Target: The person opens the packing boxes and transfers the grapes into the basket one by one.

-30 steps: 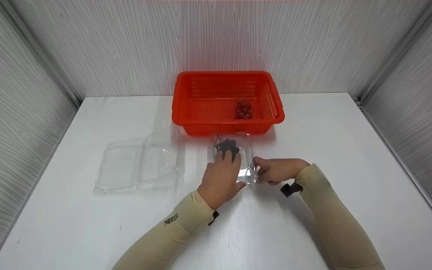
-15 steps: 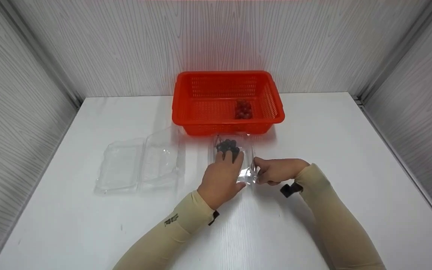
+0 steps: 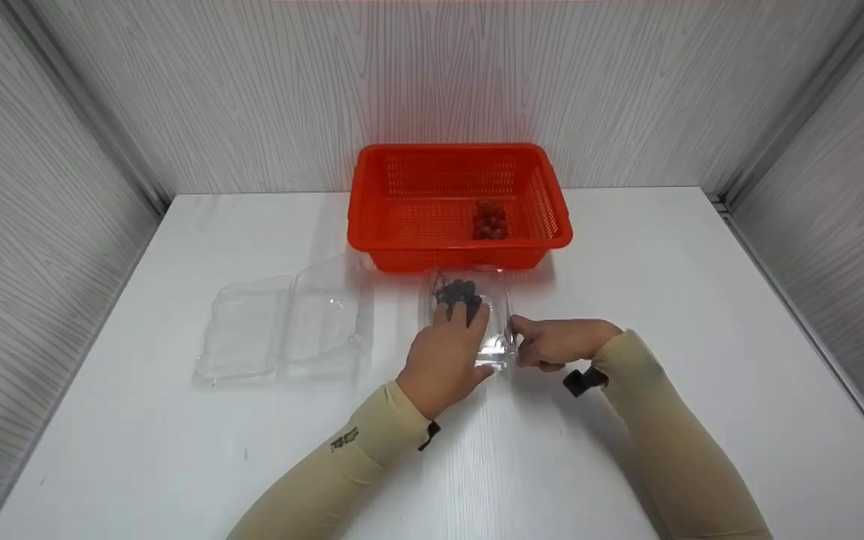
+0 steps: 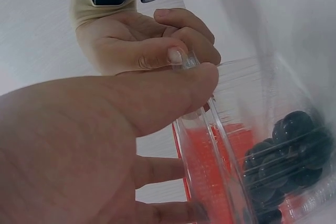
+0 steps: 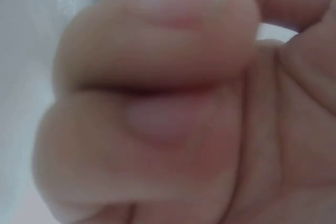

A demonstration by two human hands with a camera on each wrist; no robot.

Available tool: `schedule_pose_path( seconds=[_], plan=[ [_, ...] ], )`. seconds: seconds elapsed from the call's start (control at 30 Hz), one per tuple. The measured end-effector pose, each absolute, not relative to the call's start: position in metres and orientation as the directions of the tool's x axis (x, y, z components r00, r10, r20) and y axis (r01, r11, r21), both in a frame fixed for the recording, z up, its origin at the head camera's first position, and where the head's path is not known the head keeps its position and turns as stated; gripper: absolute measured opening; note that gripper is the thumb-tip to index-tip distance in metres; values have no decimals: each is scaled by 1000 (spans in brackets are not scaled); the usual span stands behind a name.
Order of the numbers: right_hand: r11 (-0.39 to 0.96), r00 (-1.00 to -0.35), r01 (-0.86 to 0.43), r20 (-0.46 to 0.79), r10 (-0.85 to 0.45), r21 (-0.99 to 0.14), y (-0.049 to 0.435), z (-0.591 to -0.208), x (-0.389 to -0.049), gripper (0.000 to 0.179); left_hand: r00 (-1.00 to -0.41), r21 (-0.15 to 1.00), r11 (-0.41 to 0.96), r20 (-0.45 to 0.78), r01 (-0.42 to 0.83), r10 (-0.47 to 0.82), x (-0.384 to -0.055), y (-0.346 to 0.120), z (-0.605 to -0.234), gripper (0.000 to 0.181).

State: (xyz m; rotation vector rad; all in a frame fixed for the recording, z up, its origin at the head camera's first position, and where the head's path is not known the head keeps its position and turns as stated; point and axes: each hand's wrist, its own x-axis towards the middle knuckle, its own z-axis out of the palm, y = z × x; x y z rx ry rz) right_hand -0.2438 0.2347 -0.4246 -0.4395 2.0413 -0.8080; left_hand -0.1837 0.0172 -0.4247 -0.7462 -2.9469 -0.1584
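Observation:
In the head view a clear plastic clamshell container (image 3: 493, 309), shut over a bunch of dark grapes (image 3: 457, 290), lies in front of the red basket. My left hand (image 3: 441, 360) rests on the lid with its fingers extended over the grapes and its thumb at the near edge. My right hand (image 3: 561, 342) pinches the container's right edge between thumb and index finger. That pinch shows in the left wrist view, where the right thumb (image 4: 149, 53) meets the clear rim beside my left thumb. Curled right fingers (image 5: 152, 129) fill most of the right wrist view.
Behind the container stands a red plastic basket (image 3: 372, 244) with a bunch of red grapes (image 3: 490, 221) inside, at its right. An unfolded clear clamshell container (image 3: 244, 334) lies on the white table (image 3: 177, 450) to the left. Pale wood-grain panels (image 3: 252, 97) enclose the back and sides.

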Motion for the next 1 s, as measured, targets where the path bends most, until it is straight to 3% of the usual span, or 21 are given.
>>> schedule_pose_path(
  seconds=[0.2,0.3,0.67,1.0],
  plan=[
    [741,-593,-8,-593,-544,-672,234,-425,-245,61,-874,65,875,127,480,470,-185,16,-423,83],
    [729,-601,-29,-571,-560,-684,235,-426,-245,61,-872,65,873,126,483,473,-185,16,-422,82],
    [752,-713,-150,-457,-533,-642,237,-423,-247,23,-868,88,865,101,495,486,-187,12,-418,81],
    [745,-746,-212,-387,-541,-633,234,-423,-248,9,-859,143,847,85,511,504,-191,7,-416,79]
  ],
)
